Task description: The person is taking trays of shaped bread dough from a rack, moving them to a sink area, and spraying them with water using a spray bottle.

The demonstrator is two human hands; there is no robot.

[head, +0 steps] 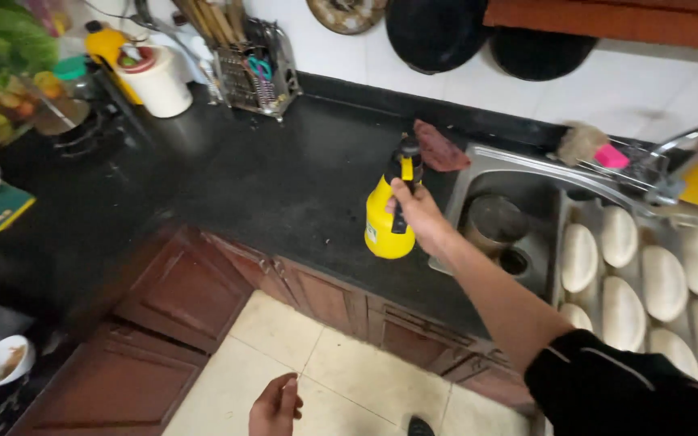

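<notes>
Spray bottle stands upright on the black table, long axis vertical, close to the front edge and just beside the left rim of the steel sink. Its body is yellow and rounded at the base; a black pump head sits on top, and a black handle runs down the side facing the sink. A label patch shows low on the left side.

Right hand reaches in from the right; its grip is wrapped around the black handle, fingers closed on it. Left hand hangs low over the tiled floor, touching nothing, fingers loosely curled.

The table surface is dark, speckled and faintly dusty. A reddish cloth lies at the back edge near the sink corner. A steel pot sits in the sink. Pale oval dough pieces fill a tray at the right. A wire utensil rack and a white container stand along the back left. Brown wooden cabinets run below the table, and dark pans hang on the white tiled wall.
</notes>
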